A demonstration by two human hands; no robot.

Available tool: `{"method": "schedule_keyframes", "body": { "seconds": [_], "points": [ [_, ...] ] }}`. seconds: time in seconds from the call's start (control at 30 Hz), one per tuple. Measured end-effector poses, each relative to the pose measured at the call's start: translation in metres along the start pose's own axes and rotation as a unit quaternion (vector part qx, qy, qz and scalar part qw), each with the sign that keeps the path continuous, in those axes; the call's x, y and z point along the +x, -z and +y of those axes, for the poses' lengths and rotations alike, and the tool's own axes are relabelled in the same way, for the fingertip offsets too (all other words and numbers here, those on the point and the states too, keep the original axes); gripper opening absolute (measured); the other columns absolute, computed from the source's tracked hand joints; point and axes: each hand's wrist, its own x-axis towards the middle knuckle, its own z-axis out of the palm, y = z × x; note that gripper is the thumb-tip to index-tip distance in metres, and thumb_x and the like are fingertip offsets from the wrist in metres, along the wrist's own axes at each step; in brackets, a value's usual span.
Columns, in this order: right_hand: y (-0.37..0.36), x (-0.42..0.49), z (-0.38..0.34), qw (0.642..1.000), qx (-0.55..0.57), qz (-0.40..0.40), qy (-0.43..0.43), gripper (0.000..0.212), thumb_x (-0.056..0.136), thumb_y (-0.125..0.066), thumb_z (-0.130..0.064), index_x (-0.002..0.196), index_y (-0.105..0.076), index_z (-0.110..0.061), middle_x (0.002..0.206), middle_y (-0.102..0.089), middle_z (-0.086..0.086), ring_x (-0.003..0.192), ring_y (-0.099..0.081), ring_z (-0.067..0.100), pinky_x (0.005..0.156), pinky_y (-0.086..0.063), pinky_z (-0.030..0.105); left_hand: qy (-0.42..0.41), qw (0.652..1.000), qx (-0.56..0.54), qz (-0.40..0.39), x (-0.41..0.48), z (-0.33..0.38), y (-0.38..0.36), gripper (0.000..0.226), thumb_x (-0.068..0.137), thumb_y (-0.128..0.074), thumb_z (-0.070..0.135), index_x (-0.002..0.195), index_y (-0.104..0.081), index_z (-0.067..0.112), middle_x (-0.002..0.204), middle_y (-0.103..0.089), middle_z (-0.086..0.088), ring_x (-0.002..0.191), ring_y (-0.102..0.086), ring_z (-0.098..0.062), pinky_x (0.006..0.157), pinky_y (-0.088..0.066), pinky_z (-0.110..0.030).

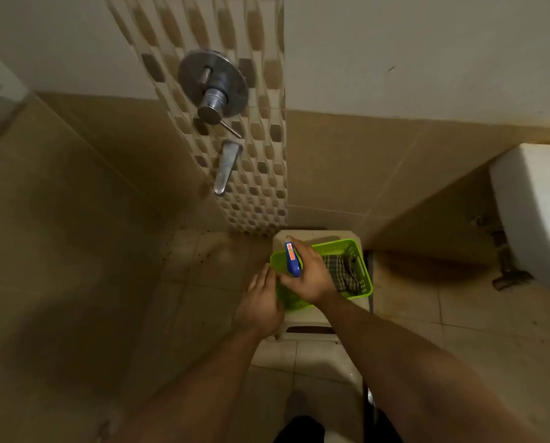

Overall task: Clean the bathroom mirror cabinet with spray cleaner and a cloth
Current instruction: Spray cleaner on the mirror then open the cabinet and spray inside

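My right hand [312,274] is closed around a blue spray bottle [292,259] with an orange label, held over a green plastic basket [361,284]. A dark checked cloth [340,271] lies inside the basket at its right side. My left hand [261,303] is at the basket's left edge, fingers extended and together, holding nothing that I can see. The basket rests on a beige plastic stool [302,327] on the floor. The mirror cabinet is not in view.
A chrome shower mixer [214,86] and spout [226,166] stick out from the mosaic tile strip above the stool. A white toilet cistern [535,206] stands at the right. A tiled floor [203,282] surrounds the stool.
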Motion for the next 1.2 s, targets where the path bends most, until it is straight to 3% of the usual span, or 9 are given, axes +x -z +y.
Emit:
{"method": "schedule_keyframes", "body": {
  "seconds": [0.13, 0.3, 0.37, 0.47, 0.53, 0.67, 0.9, 1.03, 1.2],
  "points": [
    [-0.01, -0.006, 0.009, 0.999, -0.008, 0.004, 0.033, 0.083, 0.081, -0.066, -0.05, 0.154, -0.04, -0.024, 0.153, -0.047, -0.003, 0.14, -0.042, 0.016, 0.115, -0.034, 0.03, -0.014, 1.0, -0.007, 0.015, 0.002, -0.005, -0.001, 0.073, 0.098, -0.048, 0.017, 0.164, -0.016, 0.011, 0.171, -0.016, -0.006, 0.157, -0.014, -0.021, 0.126, -0.009, -0.028],
    [-0.025, -0.007, 0.032, 0.996, -0.03, 0.018, 0.081, 0.066, 0.09, -0.063, -0.047, 0.149, -0.048, -0.021, 0.142, -0.059, 0.0, 0.131, -0.052, 0.015, 0.111, -0.025, 0.009, -0.047, 0.999, -0.007, 0.003, 0.017, -0.01, -0.008, 0.073, 0.096, -0.051, 0.017, 0.163, -0.022, 0.015, 0.169, -0.024, -0.004, 0.155, -0.023, -0.019, 0.125, -0.02, -0.033],
    [-0.028, -0.004, 0.033, 0.997, -0.024, 0.017, 0.073, 0.058, 0.095, -0.059, -0.048, 0.146, -0.05, -0.021, 0.136, -0.063, 0.0, 0.124, -0.057, 0.016, 0.109, -0.034, 0.013, -0.041, 0.999, -0.011, 0.012, 0.022, -0.011, -0.008, 0.075, 0.096, -0.052, 0.016, 0.164, -0.019, 0.019, 0.17, -0.023, 0.0, 0.155, -0.021, -0.017, 0.125, -0.023, -0.034],
    [-0.016, -0.007, 0.021, 0.998, 0.04, 0.048, 0.021, 0.05, 0.098, -0.058, -0.047, 0.14, -0.054, -0.019, 0.123, -0.067, -0.001, 0.11, -0.062, 0.015, 0.098, -0.051, 0.036, -0.037, 0.998, 0.0, 0.042, 0.022, -0.001, -0.002, 0.076, 0.099, -0.051, 0.018, 0.165, -0.013, 0.023, 0.171, -0.016, 0.005, 0.157, -0.014, -0.014, 0.126, -0.023, -0.033],
    [0.006, -0.016, 0.002, 0.992, 0.086, 0.086, 0.016, 0.039, 0.097, -0.059, -0.049, 0.127, -0.059, -0.024, 0.107, -0.069, -0.007, 0.096, -0.065, 0.01, 0.087, -0.055, 0.038, -0.033, 0.997, 0.011, 0.065, 0.018, 0.019, 0.014, 0.075, 0.1, -0.048, 0.019, 0.165, -0.011, 0.022, 0.172, -0.013, 0.005, 0.158, -0.011, -0.012, 0.126, -0.023, -0.034],
    [0.09, -0.031, -0.05, 0.977, 0.098, 0.188, 0.035, 0.019, 0.094, -0.062, -0.05, 0.094, -0.053, -0.033, 0.086, -0.056, -0.01, 0.077, -0.057, 0.011, 0.068, -0.049, 0.028, -0.088, 0.989, 0.052, 0.111, 0.022, 0.091, 0.066, 0.076, 0.096, -0.047, 0.016, 0.164, -0.013, 0.016, 0.171, -0.015, 0.0, 0.158, -0.011, -0.015, 0.126, -0.017, -0.032],
    [0.273, -0.074, -0.137, 0.934, 0.098, 0.34, 0.054, 0.008, 0.091, -0.065, -0.021, 0.094, -0.059, -0.017, 0.088, -0.06, 0.001, 0.077, -0.061, 0.017, 0.073, -0.056, 0.041, -0.263, 0.948, 0.052, 0.172, 0.018, 0.283, 0.171, 0.077, 0.099, -0.048, 0.014, 0.164, -0.009, 0.016, 0.173, -0.005, -0.001, 0.159, -0.005, -0.018, 0.125, -0.017, -0.037],
    [0.391, -0.108, -0.19, 0.891, 0.088, 0.437, 0.086, 0.018, 0.084, -0.062, -0.019, 0.102, -0.059, -0.022, 0.087, -0.068, -0.007, 0.08, -0.064, 0.008, 0.075, -0.052, 0.029, -0.373, 0.889, 0.074, 0.256, 0.0, 0.401, 0.228, 0.076, 0.098, -0.047, 0.012, 0.164, -0.01, 0.01, 0.173, -0.007, -0.006, 0.159, -0.005, -0.019, 0.128, -0.003, -0.029],
    [0.527, -0.15, -0.248, 0.837, 0.058, 0.52, 0.16, 0.052, 0.091, -0.061, -0.006, 0.141, -0.05, -0.018, 0.097, -0.069, -0.011, 0.085, -0.063, -0.007, 0.078, -0.043, 0.003, -0.455, 0.812, 0.095, 0.353, -0.023, 0.518, 0.294, 0.073, 0.099, -0.044, 0.01, 0.164, -0.011, 0.008, 0.173, -0.007, -0.008, 0.159, -0.006, -0.022, 0.129, -0.007, -0.032]
  ]
}}
